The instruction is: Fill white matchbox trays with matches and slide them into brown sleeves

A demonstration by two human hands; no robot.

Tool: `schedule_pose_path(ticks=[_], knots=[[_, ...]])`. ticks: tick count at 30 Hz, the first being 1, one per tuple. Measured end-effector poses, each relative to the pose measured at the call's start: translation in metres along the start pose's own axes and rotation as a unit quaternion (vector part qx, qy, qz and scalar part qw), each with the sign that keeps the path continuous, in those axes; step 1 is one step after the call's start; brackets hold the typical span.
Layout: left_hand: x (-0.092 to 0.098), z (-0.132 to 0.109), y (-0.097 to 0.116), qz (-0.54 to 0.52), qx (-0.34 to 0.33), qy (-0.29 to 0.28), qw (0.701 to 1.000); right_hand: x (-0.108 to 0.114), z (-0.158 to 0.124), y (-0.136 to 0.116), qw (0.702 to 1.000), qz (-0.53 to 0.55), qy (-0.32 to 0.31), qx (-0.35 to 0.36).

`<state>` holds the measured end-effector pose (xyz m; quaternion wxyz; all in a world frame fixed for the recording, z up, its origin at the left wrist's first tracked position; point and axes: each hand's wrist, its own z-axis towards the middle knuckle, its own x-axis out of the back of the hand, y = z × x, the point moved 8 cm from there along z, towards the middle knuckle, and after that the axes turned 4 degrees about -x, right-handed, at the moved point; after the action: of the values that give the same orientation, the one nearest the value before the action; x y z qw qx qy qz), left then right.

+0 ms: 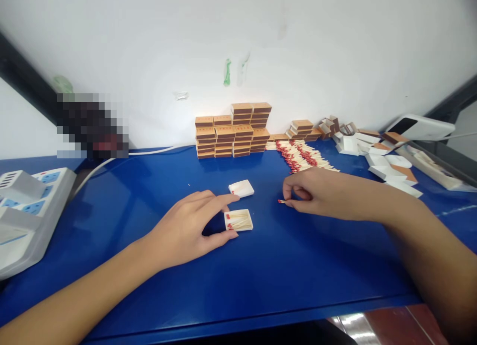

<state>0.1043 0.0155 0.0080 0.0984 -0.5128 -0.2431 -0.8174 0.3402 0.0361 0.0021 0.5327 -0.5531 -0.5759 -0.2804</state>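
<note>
My left hand rests on the blue table around the near matchbox tray. Its thumb lies along the tray's front edge and another fingertip is at the back left corner. In this white tray are several red-headed matches, heads to the left. The index finger reaches to a second tray just behind, which has a few matches in it. My right hand, to the right of both trays, pinches matches between thumb and fingers. Only their red heads and short ends show, so their number is unclear.
A loose pile of matches lies behind my right hand. Closed matchboxes stand stacked against the wall. Empty trays and sleeves are scattered at the right, near a white device. A power strip sits at the left with a white cable.
</note>
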Motion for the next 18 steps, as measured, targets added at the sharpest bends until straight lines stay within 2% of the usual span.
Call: schedule_pose_path(ticks=[5, 8, 14, 18], knots=[[0.000, 0.000, 0.000, -0.007, -0.001, 0.001, 1.000, -0.001, 0.000, 0.002, 1.000, -0.004, -0.008, -0.001], [0.000, 0.000, 0.001, -0.009, -0.002, 0.007, 1.000, 0.001, 0.000, -0.009, 1.000, 0.013, 0.001, 0.025], [-0.005, 0.004, 0.006, 0.002, -0.014, 0.016, 1.000, -0.005, -0.003, -0.066, 0.982, 0.114, 0.052, 0.140], [-0.005, 0.006, 0.010, 0.001, -0.033, 0.027, 0.999, -0.012, -0.006, -0.092, 0.977, 0.099, 0.109, 0.156]])
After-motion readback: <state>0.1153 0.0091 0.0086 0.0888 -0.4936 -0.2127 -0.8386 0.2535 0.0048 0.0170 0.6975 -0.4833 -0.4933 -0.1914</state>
